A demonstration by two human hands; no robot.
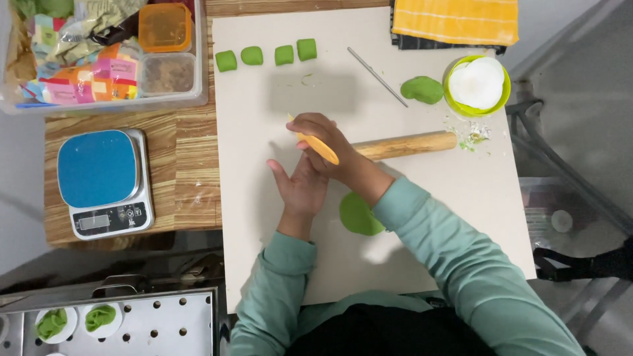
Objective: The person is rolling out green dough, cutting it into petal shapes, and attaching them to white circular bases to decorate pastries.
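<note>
Head view: right hand [321, 140] grips orange scraper [319, 148] (tip hidden).

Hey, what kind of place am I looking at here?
Probably a home kitchen or small dough-making workspace: a wooden rolling pin lies on a work mat, four cut green dough pieces sit in a row, and a kitchen scale stands beside it.

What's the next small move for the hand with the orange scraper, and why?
Probably draw the orange scraper in the right hand across the open left hand: its blade lies over that upturned palm, while the flattened green dough sits untouched on the mat below.
</note>
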